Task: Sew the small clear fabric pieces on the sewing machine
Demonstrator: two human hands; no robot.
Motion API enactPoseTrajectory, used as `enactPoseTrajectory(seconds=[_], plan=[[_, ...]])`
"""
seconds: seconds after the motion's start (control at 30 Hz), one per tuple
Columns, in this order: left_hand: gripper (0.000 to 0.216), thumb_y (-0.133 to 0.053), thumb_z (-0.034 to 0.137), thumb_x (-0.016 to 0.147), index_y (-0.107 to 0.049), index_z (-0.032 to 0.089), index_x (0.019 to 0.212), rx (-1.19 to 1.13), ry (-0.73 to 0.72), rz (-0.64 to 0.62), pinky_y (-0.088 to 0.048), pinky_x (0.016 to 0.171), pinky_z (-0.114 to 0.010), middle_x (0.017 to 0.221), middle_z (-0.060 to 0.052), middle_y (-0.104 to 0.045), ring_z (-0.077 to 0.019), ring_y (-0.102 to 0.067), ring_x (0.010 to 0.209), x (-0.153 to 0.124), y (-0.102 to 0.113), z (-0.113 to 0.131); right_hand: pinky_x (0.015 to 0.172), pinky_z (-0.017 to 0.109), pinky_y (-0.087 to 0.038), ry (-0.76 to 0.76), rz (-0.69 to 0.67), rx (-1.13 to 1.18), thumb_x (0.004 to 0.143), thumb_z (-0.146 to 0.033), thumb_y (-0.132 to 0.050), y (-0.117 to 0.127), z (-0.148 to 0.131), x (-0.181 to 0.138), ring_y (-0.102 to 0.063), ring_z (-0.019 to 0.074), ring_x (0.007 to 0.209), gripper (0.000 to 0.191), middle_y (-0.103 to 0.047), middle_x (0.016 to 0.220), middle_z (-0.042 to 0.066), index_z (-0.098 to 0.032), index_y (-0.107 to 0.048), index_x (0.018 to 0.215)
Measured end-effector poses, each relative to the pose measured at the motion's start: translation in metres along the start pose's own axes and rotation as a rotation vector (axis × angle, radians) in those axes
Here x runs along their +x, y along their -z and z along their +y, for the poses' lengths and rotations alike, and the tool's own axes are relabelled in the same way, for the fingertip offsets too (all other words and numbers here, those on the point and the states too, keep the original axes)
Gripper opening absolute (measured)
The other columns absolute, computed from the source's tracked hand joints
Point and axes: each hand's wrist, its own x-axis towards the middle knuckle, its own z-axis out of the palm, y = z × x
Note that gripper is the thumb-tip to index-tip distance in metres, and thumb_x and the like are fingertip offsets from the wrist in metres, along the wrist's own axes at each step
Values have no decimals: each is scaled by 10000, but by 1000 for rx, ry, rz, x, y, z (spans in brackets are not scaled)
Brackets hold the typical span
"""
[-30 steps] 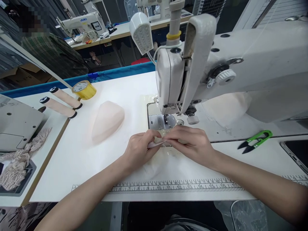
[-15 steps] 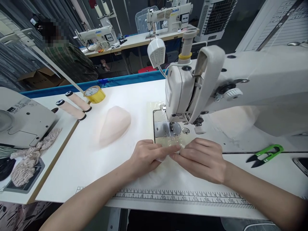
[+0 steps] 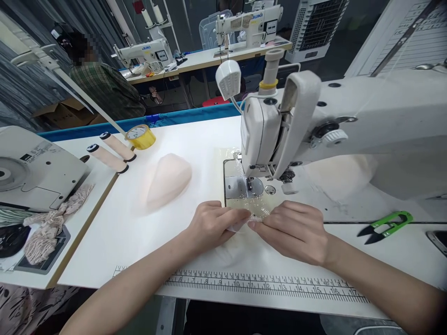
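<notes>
My left hand [image 3: 213, 225] and my right hand [image 3: 291, 228] meet fingertip to fingertip just in front of the needle plate [image 3: 240, 187] of a white sewing machine [image 3: 314, 125]. Both pinch a small, thin, pale piece of fabric [image 3: 237, 227] that lies on the white table [image 3: 139, 232]. More pale fabric spreads under my wrists. The needle and presser foot stand a short way behind my fingers.
A pale pink moulded cup [image 3: 167, 179] lies left of the machine. Two thread cones [image 3: 108, 153] and yellow tape [image 3: 140, 137] sit at the back left. Green snips [image 3: 386, 225] lie at right. A ruler strip [image 3: 265, 284] runs along the front edge. Another person [image 3: 101, 83] sits behind.
The view has shifted, so the machine sits lower and to the right in the picture. My fingers have kept working the small piece, staying pinched together in front of the needle plate.
</notes>
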Motion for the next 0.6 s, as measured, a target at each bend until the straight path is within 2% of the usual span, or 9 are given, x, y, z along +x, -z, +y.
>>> enactPoseTrajectory(seconds=[0.07, 0.13, 0.23, 0.37, 0.4, 0.43, 0.47, 0.53, 0.6], plan=[[66, -541, 185, 940, -607, 183, 937, -74, 75, -49, -359, 479, -205, 690, 56, -685, -47, -483, 448, 1, 2, 3, 485, 273, -388, 21, -16, 11, 834, -1, -665, 3, -1, 2, -514, 121, 546, 183, -607, 624, -24, -183, -659, 838], [73, -568, 206, 929, -634, 186, 906, -211, 238, -179, -414, 529, -192, 729, 43, -703, -60, -563, 518, 1, 4, 7, 489, 279, -373, -24, -63, 67, 853, -6, -628, 6, -1, 4, -505, 123, 544, 176, -603, 634, -19, -179, -654, 848], [134, -580, 233, 921, -674, 197, 833, -295, 425, -362, -399, 506, -185, 658, 40, -675, -77, -580, 527, 2, 2, 10, 525, 272, -382, -283, -195, 275, 913, -89, -582, 8, 0, 5, -519, 123, 574, 133, -602, 675, -7, -174, -658, 845], [270, -576, 272, 915, -611, 184, 662, -45, 358, -281, -336, 482, -226, 507, 48, -550, -88, -464, 440, -1, -11, 9, 540, 253, -392, -662, -304, 419, 936, -236, -592, 1, 8, 0, -479, 115, 535, 182, -527, 608, -29, -188, -683, 787], [219, -580, 275, 910, -616, 189, 713, 4, 361, -267, -342, 487, -230, 505, 54, -536, -92, -455, 438, -1, -13, 9, 540, 255, -392, -727, -309, 409, 933, -254, -593, -1, 10, -3, -466, 115, 521, 188, -518, 598, -30, -190, -691, 786], [121, -592, 278, 900, -631, 194, 822, 41, 381, -266, -354, 490, -234, 539, 57, -554, -98, -466, 449, 0, -15, 9, 545, 258, -393, -781, -311, 390, 928, -256, -590, -4, 12, -4, -460, 116, 518, 188, -522, 601, -27, -192, -697, 789], [117, -610, 281, 887, -624, 194, 964, 75, 400, -275, -375, 499, -239, 613, 48, -597, -108, -498, 484, 0, -16, 9, 554, 261, -394, -823, -315, 366, 921, -241, -586, -6, 14, -6, -464, 120, 528, 181, -532, 610, -23, -194, -701, 789], [376, -646, 290, 865, -529, 166, 1200, 154, 387, -279, -453, 581, -278, 871, -23, -671, -152, -598, 665, 4, -15, 11, 577, 265, -393, -884, -340, 317, 896, -187, -586, -11, 17, -8, -483, 134, 571, 169, -544, 619, -16, -194, -702, 773], [445, -652, 288, 864, -491, 132, 1249, 247, 301, -243, -497, 754, -360, 1129, -119, -628, -228, -611, 953, 7, -14, 13, 598, 267, -388, -911, -370, 294, 875, -142, -599, -14, 20, -7, -491, 140, 604, 160, -545, 620, -17, -194, -699, 761]])
